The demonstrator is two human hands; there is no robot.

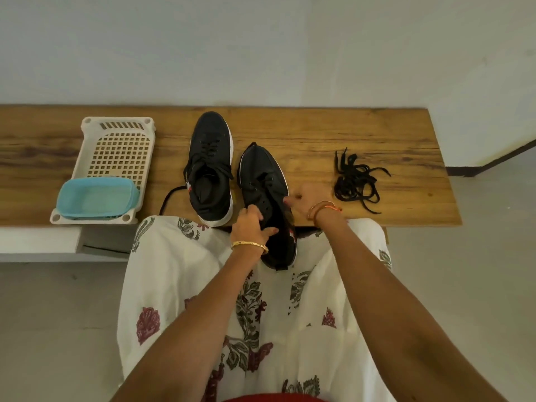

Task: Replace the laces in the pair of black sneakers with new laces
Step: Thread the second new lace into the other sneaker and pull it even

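wooden bench (pixel 377 134): long plank top with dark grain streaks, set flush against a plain pale wall (pixel 261 47), lit softly and evenly. floor (pixel 478 256): smooth pale grey, with a dark skirting strip (pixel 464 171) along the wall's base at right. white ledge (pixel 37 245): low, below the bench's left end.

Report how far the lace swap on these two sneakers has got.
Done: the right sneaker shows bare eyelets, so its lace looks removed. In hand: the left hand grips that sneaker, the right hand rests at its side. Left: lacing it from the loose laces, then the still-laced left sneaker.
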